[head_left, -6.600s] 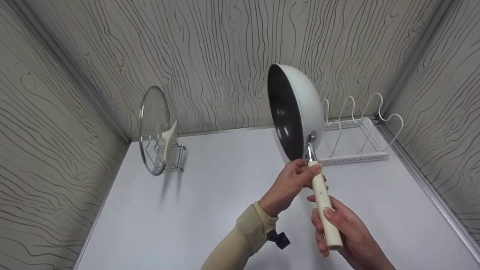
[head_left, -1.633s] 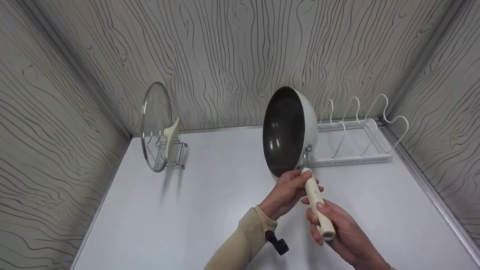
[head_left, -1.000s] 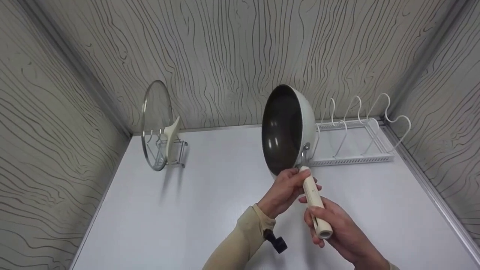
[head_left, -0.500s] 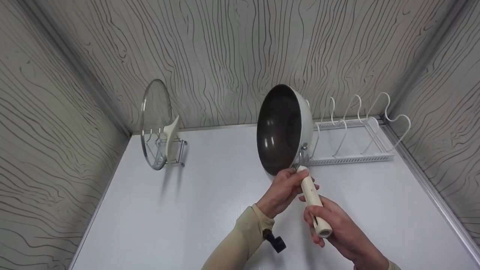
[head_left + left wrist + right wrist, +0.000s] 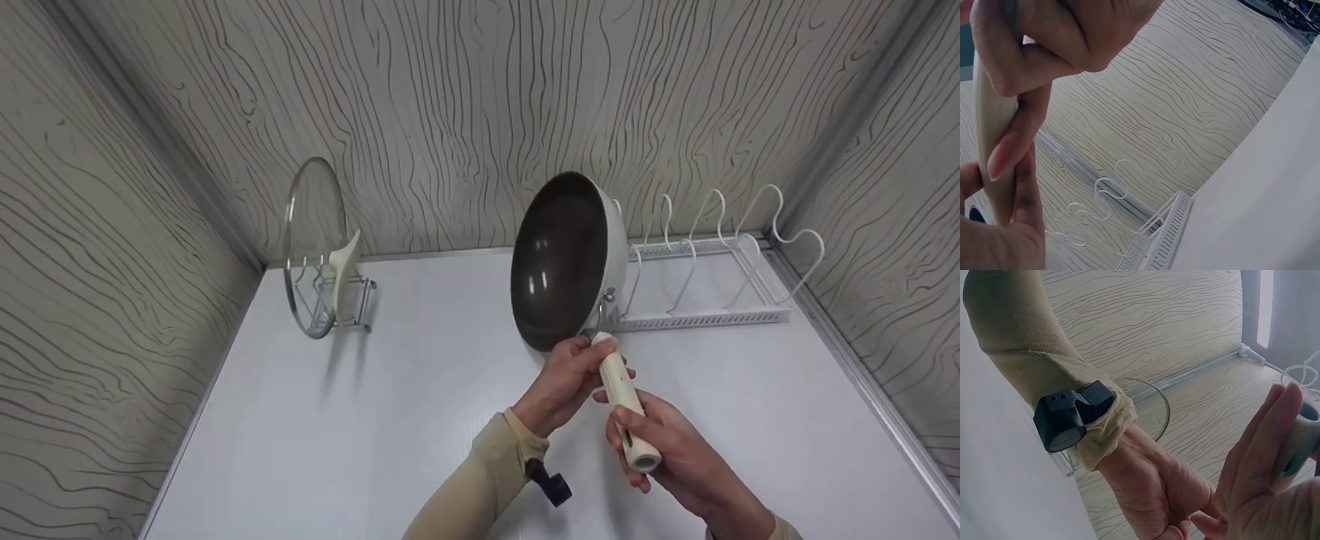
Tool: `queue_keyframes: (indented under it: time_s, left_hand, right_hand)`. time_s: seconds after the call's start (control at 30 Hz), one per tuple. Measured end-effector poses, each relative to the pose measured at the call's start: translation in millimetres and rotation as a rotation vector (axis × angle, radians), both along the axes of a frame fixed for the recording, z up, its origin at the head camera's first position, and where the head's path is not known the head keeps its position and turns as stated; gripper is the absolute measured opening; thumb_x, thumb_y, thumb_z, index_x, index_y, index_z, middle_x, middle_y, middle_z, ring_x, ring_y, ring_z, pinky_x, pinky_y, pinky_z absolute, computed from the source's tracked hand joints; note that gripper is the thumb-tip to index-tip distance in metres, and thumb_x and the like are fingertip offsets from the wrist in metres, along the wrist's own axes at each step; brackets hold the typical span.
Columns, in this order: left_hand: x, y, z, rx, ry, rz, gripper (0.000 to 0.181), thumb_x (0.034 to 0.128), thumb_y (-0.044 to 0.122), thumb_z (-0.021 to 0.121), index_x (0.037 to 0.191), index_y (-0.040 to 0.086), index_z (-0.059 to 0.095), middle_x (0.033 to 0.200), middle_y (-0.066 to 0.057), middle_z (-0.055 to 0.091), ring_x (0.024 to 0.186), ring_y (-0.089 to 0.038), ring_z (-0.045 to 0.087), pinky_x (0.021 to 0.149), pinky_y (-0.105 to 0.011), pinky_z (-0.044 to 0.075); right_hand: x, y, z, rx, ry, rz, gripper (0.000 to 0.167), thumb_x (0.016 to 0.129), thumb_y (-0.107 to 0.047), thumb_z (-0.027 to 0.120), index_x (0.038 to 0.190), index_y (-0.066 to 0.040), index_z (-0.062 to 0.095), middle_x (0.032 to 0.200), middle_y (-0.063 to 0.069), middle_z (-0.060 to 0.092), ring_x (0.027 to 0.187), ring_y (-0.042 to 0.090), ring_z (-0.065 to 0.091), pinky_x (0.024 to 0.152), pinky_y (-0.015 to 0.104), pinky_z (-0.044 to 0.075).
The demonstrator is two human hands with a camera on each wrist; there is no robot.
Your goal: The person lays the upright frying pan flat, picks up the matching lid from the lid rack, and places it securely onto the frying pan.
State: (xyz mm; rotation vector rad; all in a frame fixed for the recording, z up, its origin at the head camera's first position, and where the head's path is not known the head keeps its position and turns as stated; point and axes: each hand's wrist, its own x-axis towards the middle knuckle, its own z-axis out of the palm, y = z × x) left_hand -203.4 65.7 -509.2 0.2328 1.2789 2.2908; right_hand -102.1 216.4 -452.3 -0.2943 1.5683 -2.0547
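Note:
In the head view a deep pan (image 5: 562,259), dark inside and white outside, is held up on its side, its inner face turned left toward the camera. My left hand (image 5: 566,379) grips the cream handle (image 5: 621,386) close to the pan's metal bracket. Lower down, my right hand (image 5: 667,442) grips the handle near its hollow end. In the left wrist view both hands are round the handle (image 5: 995,118). The right wrist view shows my right hand (image 5: 1264,484) at the handle's end, with my left hand (image 5: 1154,486) beyond it.
A white wire rack (image 5: 705,321) stands at the back right, partly behind the pan. At the back left, a glass lid (image 5: 315,247) and a cream piece (image 5: 343,274) stand in a small metal rack (image 5: 363,304). Patterned walls (image 5: 420,112) enclose the white table (image 5: 300,442).
The pan has come lower and further left than several seconds ago, and its dark inside has turned more toward the camera. Both hands keep their grip on the handle.

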Motion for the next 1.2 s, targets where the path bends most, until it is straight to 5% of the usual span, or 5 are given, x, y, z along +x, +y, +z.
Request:
queue_keyframes:
  time_s: [1.2]
  left_hand:
    - [-0.9,-1.2,-10.8,0.038,-0.043,-0.002,0.036,0.1012,0.026,0.068,0.12,0.0,0.052,0.103,-0.009,0.068,0.094,-0.019,0.073,0.088,-0.03,0.06]
  right_hand:
    - [-1.8,-3.0,-5.5,0.033,-0.025,-0.001,0.048,0.108,-0.014,0.048,0.14,0.014,0.026,0.081,-0.005,0.06,0.055,0.006,0.057,0.046,0.02,0.048]
